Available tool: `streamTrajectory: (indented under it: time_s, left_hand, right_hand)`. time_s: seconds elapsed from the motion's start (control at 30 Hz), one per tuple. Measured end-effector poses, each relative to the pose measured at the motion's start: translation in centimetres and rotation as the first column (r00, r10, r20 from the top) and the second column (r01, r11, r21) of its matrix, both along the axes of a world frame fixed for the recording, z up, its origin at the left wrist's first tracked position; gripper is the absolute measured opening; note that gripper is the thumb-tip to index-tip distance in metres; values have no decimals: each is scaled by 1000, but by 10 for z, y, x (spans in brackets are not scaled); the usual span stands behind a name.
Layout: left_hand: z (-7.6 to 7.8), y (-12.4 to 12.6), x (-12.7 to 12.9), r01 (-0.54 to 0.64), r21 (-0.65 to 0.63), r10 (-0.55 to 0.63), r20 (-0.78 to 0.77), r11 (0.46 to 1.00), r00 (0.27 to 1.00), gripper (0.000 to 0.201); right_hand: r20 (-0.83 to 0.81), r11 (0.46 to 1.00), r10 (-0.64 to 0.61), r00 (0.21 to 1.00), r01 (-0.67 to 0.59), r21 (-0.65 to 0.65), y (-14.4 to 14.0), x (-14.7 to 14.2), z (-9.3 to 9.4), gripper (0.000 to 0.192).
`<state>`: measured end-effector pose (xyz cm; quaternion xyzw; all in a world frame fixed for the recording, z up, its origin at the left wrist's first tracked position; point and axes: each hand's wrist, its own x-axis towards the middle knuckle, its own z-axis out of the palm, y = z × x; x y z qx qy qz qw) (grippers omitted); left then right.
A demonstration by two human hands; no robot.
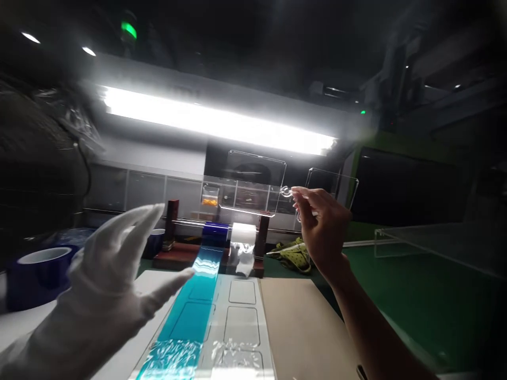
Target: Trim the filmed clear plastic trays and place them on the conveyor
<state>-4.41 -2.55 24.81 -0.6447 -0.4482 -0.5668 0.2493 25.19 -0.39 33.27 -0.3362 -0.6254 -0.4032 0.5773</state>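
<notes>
My left hand [114,269], in a white glove, is open, with the thumb spread well away from the fingers. Its thumb tip is nearest to the blue film strip [198,301]; whether they touch I cannot tell. My bare right hand [322,224] is raised on the right, thumb and fingers pinched at a small clear ring-like part [285,191]. Beside that part is a thin clear rectangular panel [253,182] with rounded corners, held up below the lamp. Another clear rectangular outline [348,182] shows behind the hand; whether the two are joined I cannot tell.
A dark red holder [182,254] carries a blue film roll [216,229] and a clear film roll [243,232]. Drawn rectangles mark the white board [242,291], with brown cardboard [304,316] alongside. Blue tape rolls [39,277] stand left. A bright tube lamp [217,119] spans the back.
</notes>
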Motion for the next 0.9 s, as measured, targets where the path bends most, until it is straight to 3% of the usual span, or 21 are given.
streamTrajectory:
  time_s: [0.17,0.37,0.5,0.73,0.9]
  left_hand:
    - [43,-14,-13,-199,109,213,-136,974,968,96]
    - [65,-23,-11,-256,205,304,-249,945,920,119]
    - [74,-25,6,-288,209,344,-324,935,881,137]
    - [82,-18,27,-237,251,322,-387,939,864,108]
    - [74,-4,17,-317,237,388,-383,919,838,104]
  right_hand:
    - [15,995,57,998,-58,82,-21,-27,9,18]
    - [49,985,104,993,-110,130,-36,-42,9,16]
    - [97,983,112,989,-125,135,-41,-51,7,15]
    - [182,978,165,969,-185,97,-40,-75,3,13]
    - [136,974,218,966,-225,39,-48,-73,-7,22]
